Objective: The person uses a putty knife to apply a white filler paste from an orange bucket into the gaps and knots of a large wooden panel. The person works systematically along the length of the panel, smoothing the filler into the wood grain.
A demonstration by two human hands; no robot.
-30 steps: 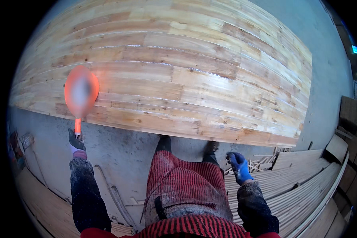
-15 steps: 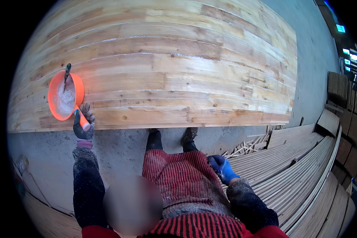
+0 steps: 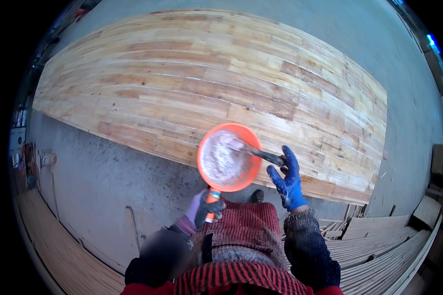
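Head view, and here I have the left hand (image 3: pixel 203 212) clasping the orange dipper (image 3: pixel 254 172) by its handle over the near edge of the wooden panel (image 3: pixel 157 88), right hand (image 3: pixel 290 181) spread at the dark-handled tool (image 3: pixel 268 156), perhaps touching it.

Dressed in a red-and-black striped apron (image 3: pixel 248 217), dusty in the middle; dark, dusty sleeves (image 3: pixel 306 248); blue glove (image 3: pixel 294 195) on right hand (image 3: pixel 289 183); dark glove (image 3: pixel 203 215), purple cuff (image 3: pixel 186 225), on left hand (image 3: pixel 205 211).
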